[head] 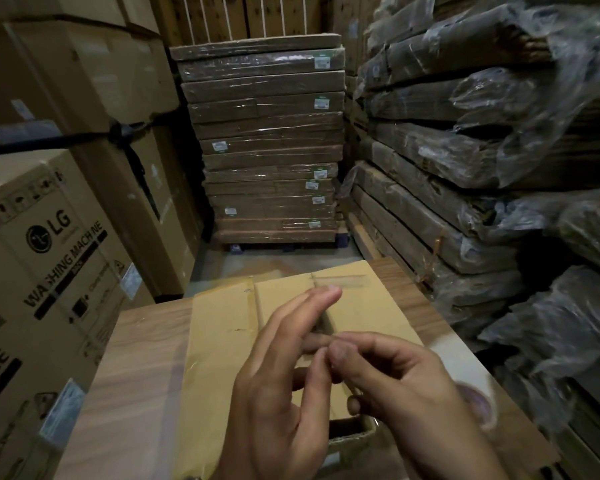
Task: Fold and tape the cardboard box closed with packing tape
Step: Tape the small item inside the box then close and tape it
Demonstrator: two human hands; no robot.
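Cardboard, tan and corrugated, forms the flat-topped box [291, 327] lying directly under and just beyond both hands, on a wood-grain tabletop [142, 358]. The right hand [406, 386] hovers over the box's near right part with thumb and forefinger pressed together in a pinch; what they hold is too thin and blurred to name, though it may be a bit of clear tape. The left hand [281, 375] is beside it, touching at the fingertips, its fingers loosely spread and pointing away over the box top.

The box's long axis runs away from the person, leaning a little to the right. A dark open gap [326, 327] between the top flaps lies along that axis, just ahead of the left fingers. A strip of clear packing tape [340, 280] crosses the far end. Both hands are about equally near the seam; I judge the next strip must follow that line.

A roll of tape [478, 407], blurred, sits on the tabletop to the right, just behind the right hand.

Around the table stand a printed washing-machine carton [45, 271] at left, a pallet stack of flat wrapped cartons [267, 143] ahead, and plastic-covered cardboard bundles [482, 150] at right.
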